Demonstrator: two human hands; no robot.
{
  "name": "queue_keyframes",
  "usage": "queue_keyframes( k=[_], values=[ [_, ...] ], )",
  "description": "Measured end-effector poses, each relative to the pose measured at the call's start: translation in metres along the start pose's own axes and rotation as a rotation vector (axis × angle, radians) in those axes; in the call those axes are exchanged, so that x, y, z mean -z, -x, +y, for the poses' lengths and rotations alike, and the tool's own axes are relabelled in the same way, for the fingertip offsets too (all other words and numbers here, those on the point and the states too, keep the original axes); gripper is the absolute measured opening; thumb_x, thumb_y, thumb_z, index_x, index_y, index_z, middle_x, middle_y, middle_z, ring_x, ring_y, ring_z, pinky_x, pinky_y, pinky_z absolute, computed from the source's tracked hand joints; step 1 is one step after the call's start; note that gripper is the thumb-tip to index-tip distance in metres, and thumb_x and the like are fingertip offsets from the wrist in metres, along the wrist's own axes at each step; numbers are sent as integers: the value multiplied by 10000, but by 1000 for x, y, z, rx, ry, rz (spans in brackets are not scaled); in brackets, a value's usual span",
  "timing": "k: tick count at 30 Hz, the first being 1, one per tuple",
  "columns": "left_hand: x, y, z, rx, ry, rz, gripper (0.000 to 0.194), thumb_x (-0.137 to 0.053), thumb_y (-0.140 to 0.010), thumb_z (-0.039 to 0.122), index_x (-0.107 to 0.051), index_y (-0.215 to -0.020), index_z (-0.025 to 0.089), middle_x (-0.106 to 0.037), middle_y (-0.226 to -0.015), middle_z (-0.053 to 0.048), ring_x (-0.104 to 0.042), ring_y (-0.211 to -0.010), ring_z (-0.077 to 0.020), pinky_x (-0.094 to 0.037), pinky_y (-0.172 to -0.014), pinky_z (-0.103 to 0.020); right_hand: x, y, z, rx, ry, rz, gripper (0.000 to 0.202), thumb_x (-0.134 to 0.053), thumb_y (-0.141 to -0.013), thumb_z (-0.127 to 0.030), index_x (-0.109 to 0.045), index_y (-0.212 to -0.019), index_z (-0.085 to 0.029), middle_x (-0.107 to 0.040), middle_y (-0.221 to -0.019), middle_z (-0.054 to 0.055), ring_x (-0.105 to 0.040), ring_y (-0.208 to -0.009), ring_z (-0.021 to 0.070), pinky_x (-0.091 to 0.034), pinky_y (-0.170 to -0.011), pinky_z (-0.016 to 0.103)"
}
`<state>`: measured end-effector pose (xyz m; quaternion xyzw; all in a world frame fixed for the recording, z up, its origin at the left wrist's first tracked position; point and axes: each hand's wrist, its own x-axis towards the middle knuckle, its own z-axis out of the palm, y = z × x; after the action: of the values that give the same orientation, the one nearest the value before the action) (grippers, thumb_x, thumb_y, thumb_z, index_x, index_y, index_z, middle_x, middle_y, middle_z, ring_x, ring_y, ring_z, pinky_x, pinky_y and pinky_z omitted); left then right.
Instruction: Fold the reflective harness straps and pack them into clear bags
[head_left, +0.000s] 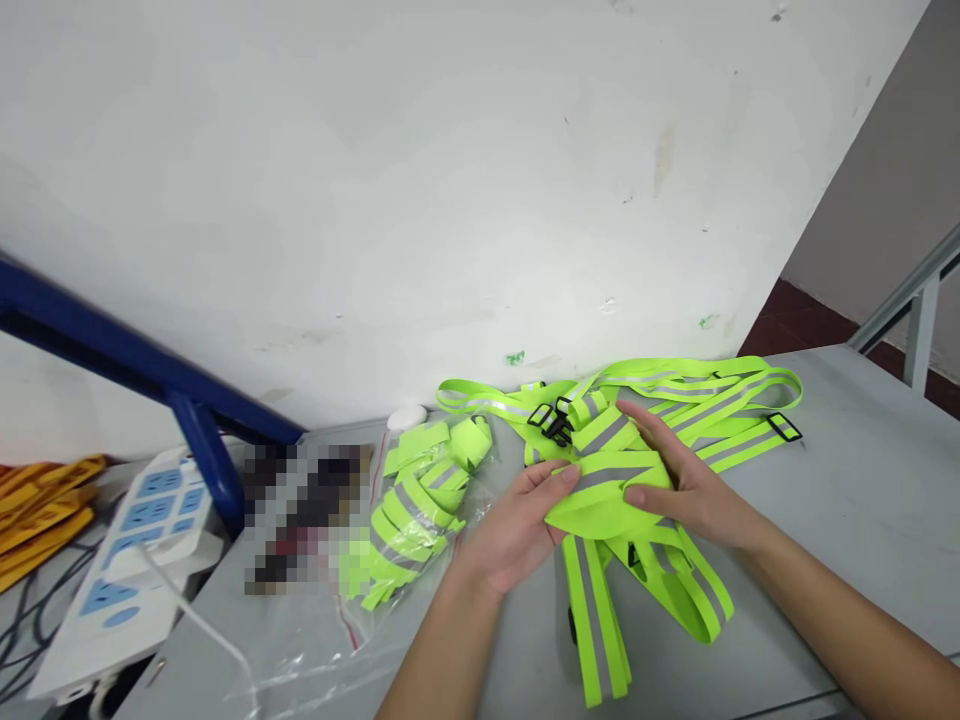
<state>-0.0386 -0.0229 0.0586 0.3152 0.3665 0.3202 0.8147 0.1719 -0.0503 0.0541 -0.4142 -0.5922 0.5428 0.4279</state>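
In the lower centre of the frame, both hands grasp a lime-yellow reflective strap, gathered into flat folds above the tabletop. The left hand pinches the folds at their left end, its thumb and fingers closed on the fabric. The right hand grips the right side, thumb pressed on the front while the other fingers reach up behind the upper fold. Below the hands, one doubled length hangs toward the bottom edge of the frame, and a loop bends toward the lower right.

Behind the folds, right of centre, more reflective straps lie in loose loops near the white wall, with a black buckle and a black slider among them. Left of the left hand, a clear plastic bag contains folded lime-yellow straps; a round white object sits just behind it. At the lower left are a white power strip with blue socket panels, a dark blue metal frame and orange-yellow straps at the edge.
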Motion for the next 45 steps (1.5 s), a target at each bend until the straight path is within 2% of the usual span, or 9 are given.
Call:
queue_keyframes(
  k=[3, 11, 14, 18, 21, 27, 32, 39, 45],
  values=[
    [4, 1, 1, 3, 5, -7, 250, -804, -672, 432, -745, -806, 229, -730, -847, -30, -683, -819, -205, -551, -735, -296, -2, 0, 0, -51, 22, -7, 858, -726, -777, -312, -241, -1482, -370, -464, -1448, 27, -416, -1346, 275, -444, -1042, 453],
    [-5, -3, 2, -69, 37, -37, 294, -711, -750, 491, -732, -889, 233, -728, -974, -54, -630, -1072, -284, -517, -906, -392, -4, -2, -1, -39, 39, 22, 963, -728, -742, -208, -155, -1494, -392, -440, -1446, 42, -588, -1154, 249, -536, -923, 402],
    [-8, 1, 8, -118, -147, 27, 317, -698, -748, 519, -717, -847, 219, -690, -1102, -86, -544, -1194, -319, -470, -960, -431, -3, -5, 5, -31, 43, 64, 961, -739, -727, -216, -180, -1490, -381, -467, -1416, 41, -581, -1158, 250, -523, -936, 404],
    [-14, 10, 15, -404, -572, 250, 312, -648, -808, 466, -615, -645, 202, -586, -1224, -81, -451, -1247, -289, -396, -994, -389, -2, -10, 12, -24, 66, 162, 879, -720, -742, -227, -244, -1468, -368, -541, -1304, 45, -604, -1093, 237, -524, -909, 398],
    [-22, 16, 12, -475, -683, 148, 385, -610, -842, 420, -456, -573, 191, -578, -1023, -62, -532, -1004, -217, -438, -833, -327, -3, -12, 13, -53, 37, 164, 894, -719, -731, -213, -235, -1468, -367, -582, -1216, 45, -641, -964, 216, -552, -816, 378],
    [-17, 7, 3, -325, -384, 153, 231, -727, -756, 371, -581, -727, 195, -592, -994, -28, -559, -892, -169, -455, -755, -270, 2, -8, 14, -86, -191, 166, 910, -762, -689, -228, -279, -1451, -347, -558, -1321, 59, -632, -1050, 234, -555, -838, 371],
    [-17, -15, -14, -126, -145, 112, 381, -726, -736, 472, -611, -962, 188, -656, -925, -49, -613, -794, -183, -485, -716, -305, 8, -3, 22, -180, -285, 93, 647, -788, -685, -299, -522, -1276, -297, -670, -1173, 42, -670, -995, 255, -558, -860, 424],
    [-29, -32, -47, -423, -324, 440, 291, -681, -790, 419, -512, -915, 217, -578, -841, 9, -547, -727, -129, -436, -663, -241, -5, -2, 14, -108, -86, 104, 671, -746, -701, -286, -502, -1326, -297, -694, -1087, 39, -665, -958, 286, -576, -795, 436],
    [-32, -22, -42, -346, -216, 346, 454, -509, -853, 614, -632, -1019, 209, -675, -1021, -81, -609, -995, -246, -475, -850, -349, -12, -4, 4, 45, 69, 226, 804, -664, -768, -207, -267, -1463, -285, -478, -1409, 84, -462, -1295, 266, -400, -1065, 449]
  ],
)
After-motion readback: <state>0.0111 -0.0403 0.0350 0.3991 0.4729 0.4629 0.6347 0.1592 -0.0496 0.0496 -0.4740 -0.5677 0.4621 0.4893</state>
